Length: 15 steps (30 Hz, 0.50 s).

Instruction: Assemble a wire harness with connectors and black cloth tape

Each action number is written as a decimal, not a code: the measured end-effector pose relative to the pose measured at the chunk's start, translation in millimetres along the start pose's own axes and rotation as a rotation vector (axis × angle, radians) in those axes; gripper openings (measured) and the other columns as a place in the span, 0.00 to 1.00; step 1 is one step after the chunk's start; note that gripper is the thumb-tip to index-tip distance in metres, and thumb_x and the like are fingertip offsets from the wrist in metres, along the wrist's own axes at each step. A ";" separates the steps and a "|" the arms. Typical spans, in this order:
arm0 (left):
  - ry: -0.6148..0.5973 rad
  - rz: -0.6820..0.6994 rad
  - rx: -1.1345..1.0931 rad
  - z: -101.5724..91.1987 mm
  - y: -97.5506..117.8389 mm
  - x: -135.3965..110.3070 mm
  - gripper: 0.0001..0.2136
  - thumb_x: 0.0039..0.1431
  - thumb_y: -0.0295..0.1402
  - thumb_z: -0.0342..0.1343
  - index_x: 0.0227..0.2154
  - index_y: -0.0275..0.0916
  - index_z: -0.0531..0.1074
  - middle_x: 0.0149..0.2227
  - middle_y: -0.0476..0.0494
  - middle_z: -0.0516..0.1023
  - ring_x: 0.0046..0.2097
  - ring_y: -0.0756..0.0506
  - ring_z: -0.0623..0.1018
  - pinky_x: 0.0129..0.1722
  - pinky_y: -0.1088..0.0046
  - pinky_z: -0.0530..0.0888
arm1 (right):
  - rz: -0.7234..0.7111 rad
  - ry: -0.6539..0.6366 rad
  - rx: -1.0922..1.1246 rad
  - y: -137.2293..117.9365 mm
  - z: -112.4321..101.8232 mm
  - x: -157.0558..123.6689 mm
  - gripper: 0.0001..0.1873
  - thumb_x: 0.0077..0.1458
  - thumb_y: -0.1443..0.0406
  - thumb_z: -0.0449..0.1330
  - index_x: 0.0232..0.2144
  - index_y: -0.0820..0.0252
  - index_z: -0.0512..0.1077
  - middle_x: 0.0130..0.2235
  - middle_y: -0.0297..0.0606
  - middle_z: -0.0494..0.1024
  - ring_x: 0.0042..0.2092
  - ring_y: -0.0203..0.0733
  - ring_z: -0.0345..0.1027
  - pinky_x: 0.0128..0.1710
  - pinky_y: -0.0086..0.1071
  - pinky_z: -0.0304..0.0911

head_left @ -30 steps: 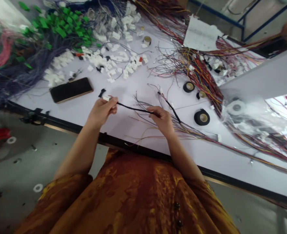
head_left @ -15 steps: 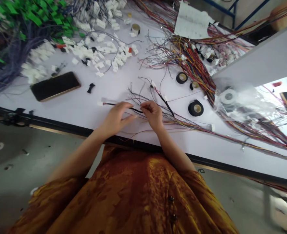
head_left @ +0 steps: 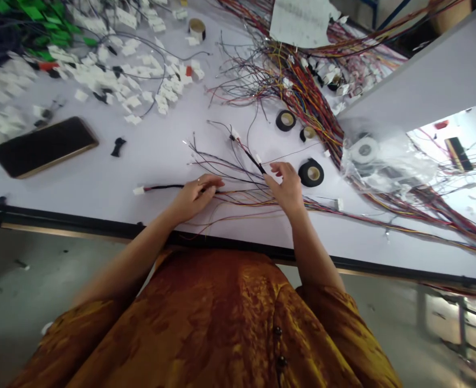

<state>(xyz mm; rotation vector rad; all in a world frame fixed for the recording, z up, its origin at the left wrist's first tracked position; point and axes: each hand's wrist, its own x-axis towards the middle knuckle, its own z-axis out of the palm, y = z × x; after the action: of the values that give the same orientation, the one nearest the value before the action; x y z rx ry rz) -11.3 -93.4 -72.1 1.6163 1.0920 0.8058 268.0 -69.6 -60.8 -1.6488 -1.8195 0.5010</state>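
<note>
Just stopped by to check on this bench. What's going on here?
A person has a wire harness spread across a white table. Their left hand lies curled over a black-sleeved wire ending in a white connector. Their right hand is open, right beside a second black-sleeved branch. Rolls of black tape sit nearby, with a phone and heaps of white connectors farther off.

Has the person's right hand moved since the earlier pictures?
Yes: the right hand has shifted to the right, closer to the black tape roll.
</note>
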 end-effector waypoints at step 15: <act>0.199 -0.110 0.009 3.1 -1.9 2.8 0.18 0.69 0.45 0.48 0.43 0.37 0.78 0.38 0.42 0.84 0.42 0.45 0.82 0.47 0.67 0.77 | 0.559 -0.061 0.614 25.3 0.5 11.9 0.09 0.57 0.59 0.57 0.39 0.56 0.70 0.21 0.26 0.67 0.21 0.32 0.59 0.19 0.26 0.55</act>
<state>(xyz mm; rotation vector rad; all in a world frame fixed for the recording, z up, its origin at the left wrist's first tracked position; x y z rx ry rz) -8.1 -91.8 -74.8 1.4924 1.3149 0.9034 286.2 -54.2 -75.3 -1.6704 -1.0466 1.2211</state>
